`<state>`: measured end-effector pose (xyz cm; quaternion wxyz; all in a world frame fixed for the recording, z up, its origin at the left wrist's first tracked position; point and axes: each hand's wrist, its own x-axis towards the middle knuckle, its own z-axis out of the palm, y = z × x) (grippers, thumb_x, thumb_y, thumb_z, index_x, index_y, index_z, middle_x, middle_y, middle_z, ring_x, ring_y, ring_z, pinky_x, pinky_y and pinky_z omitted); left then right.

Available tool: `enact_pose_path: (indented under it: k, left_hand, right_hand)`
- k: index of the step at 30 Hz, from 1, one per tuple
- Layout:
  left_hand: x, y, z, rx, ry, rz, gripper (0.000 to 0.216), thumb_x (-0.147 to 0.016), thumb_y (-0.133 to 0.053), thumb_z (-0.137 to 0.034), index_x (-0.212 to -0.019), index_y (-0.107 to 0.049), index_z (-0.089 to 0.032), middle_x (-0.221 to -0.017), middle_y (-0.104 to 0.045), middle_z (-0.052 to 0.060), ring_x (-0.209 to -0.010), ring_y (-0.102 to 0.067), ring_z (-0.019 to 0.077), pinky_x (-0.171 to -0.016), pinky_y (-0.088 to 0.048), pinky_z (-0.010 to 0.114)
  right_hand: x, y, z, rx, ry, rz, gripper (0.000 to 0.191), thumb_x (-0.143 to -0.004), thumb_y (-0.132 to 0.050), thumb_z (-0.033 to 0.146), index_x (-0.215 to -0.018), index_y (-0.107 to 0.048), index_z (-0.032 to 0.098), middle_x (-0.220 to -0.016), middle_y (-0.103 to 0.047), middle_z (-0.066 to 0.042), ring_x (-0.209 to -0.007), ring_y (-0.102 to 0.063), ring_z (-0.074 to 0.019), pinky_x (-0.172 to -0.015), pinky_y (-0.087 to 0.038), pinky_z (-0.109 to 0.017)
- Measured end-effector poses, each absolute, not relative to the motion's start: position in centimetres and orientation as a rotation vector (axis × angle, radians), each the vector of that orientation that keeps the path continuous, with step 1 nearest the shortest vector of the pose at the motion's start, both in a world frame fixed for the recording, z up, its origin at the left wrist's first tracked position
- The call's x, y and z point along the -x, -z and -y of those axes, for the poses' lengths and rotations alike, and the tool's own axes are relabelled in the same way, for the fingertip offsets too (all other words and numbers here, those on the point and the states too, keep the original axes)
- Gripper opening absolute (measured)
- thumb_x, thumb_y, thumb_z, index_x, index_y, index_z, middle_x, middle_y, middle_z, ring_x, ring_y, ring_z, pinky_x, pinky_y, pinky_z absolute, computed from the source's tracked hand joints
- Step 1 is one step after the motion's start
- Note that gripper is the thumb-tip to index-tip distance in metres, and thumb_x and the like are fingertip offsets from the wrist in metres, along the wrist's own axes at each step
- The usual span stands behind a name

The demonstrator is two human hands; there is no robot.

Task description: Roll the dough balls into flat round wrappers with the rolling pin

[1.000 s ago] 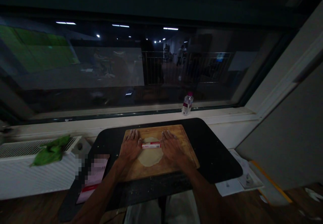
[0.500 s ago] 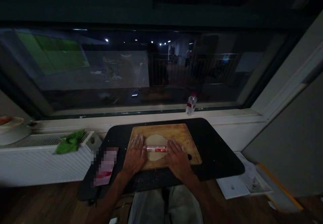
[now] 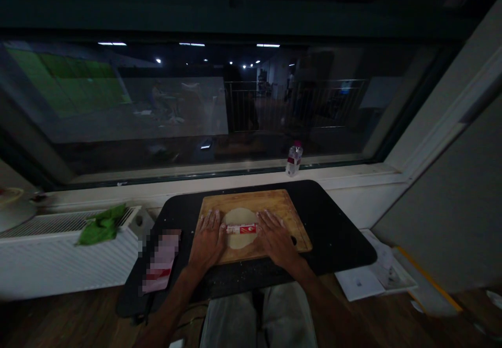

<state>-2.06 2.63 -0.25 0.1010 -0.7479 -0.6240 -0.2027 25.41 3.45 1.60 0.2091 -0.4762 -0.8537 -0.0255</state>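
Observation:
A wooden cutting board [image 3: 288, 206] lies on a small black table [image 3: 337, 233]. On the board is a flat round of pale dough [image 3: 240, 216]. Across it lies a red and white cylinder [image 3: 241, 228] used as a roller. My left hand [image 3: 208, 238] lies flat on the cylinder's left end, fingers stretched out. My right hand [image 3: 274, 237] lies flat on its right end, fingers also stretched out. Both palms press down on the cylinder over the dough.
A water bottle [image 3: 294, 159] stands on the window sill behind the table. A pink packet [image 3: 160, 264] lies on the table's left side. A green cloth [image 3: 102, 225] rests on the white radiator at left. Papers [image 3: 368, 280] lie on the floor at right.
The cylinder and both hands have moved toward me over the dough from the far part to its near half. The camera view has shifted slightly.

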Motion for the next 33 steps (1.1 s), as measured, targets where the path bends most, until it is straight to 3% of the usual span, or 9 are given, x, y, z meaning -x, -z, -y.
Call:
enact_pose_path:
  k: [6,10,14,18,23,33]
  left_hand:
    - [2.0,-1.1,-7.6,2.215,0.421,1.910,0.058,-0.114,-0.027,-0.033,-0.152,-0.064,-0.010,-0.157,-0.067,0.017,-0.158,-0.050,0.0344,-0.133,-0.038,0.057]
    - [2.5,-1.5,-11.1,2.239,0.338,1.883,0.056,-0.112,-0.032,-0.031,-0.154,-0.062,-0.009,-0.165,-0.059,0.019,-0.165,-0.040,0.0351,-0.132,-0.037,0.057]
    - [2.9,-1.6,-12.9,2.268,0.297,1.908,0.056,-0.111,-0.035,-0.031,-0.157,-0.058,-0.008,-0.168,-0.055,0.019,-0.165,-0.039,0.0348,-0.129,-0.042,0.055]
    - [2.9,-1.3,-11.5,2.275,0.340,1.866,0.058,-0.110,-0.036,-0.030,-0.160,-0.055,-0.008,-0.170,-0.053,0.020,-0.166,-0.038,0.0356,-0.132,-0.037,0.059]
    - [2.2,-1.0,-7.9,2.259,0.383,1.895,0.061,-0.109,-0.037,-0.031,-0.163,-0.052,-0.008,-0.168,-0.055,0.019,-0.164,-0.041,0.0352,-0.133,-0.037,0.056]
    - [1.7,-0.8,-1.4,2.295,0.521,1.793,0.063,-0.112,-0.032,-0.037,-0.169,-0.045,-0.012,-0.172,-0.051,0.015,-0.166,-0.038,0.0328,-0.136,-0.034,0.057]
  right_hand:
    - [-25.1,-1.5,-10.2,1.333,0.060,2.461,0.053,-0.116,-0.038,0.031,-0.165,-0.054,0.015,-0.169,-0.054,-0.012,-0.167,-0.034,-0.0298,-0.137,-0.027,-0.056]
    - [-24.1,-1.2,-14.3,1.390,0.050,2.493,0.056,-0.116,-0.041,0.032,-0.170,-0.046,0.017,-0.174,-0.046,-0.012,-0.168,-0.030,-0.0282,-0.138,-0.024,-0.056]
    - [-23.4,-0.8,-16.7,1.536,0.017,2.434,0.057,-0.116,-0.043,0.037,-0.170,-0.044,0.020,-0.174,-0.046,-0.013,-0.167,-0.034,-0.0299,-0.137,-0.024,-0.061]
    - [-23.7,-0.3,-15.1,1.431,0.099,2.432,0.056,-0.114,-0.045,0.029,-0.169,-0.047,0.020,-0.175,-0.044,-0.013,-0.167,-0.033,-0.0304,-0.138,-0.021,-0.060]
    - [-23.7,-1.6,-10.5,1.496,0.066,2.414,0.052,-0.114,-0.044,0.028,-0.161,-0.058,0.011,-0.166,-0.056,-0.017,-0.162,-0.042,-0.0324,-0.136,-0.026,-0.053]
    - [-23.7,-1.3,-2.9,1.502,0.031,2.237,0.053,-0.114,-0.043,0.029,-0.163,-0.056,0.015,-0.168,-0.056,-0.011,-0.161,-0.044,-0.0279,-0.134,-0.027,-0.048]
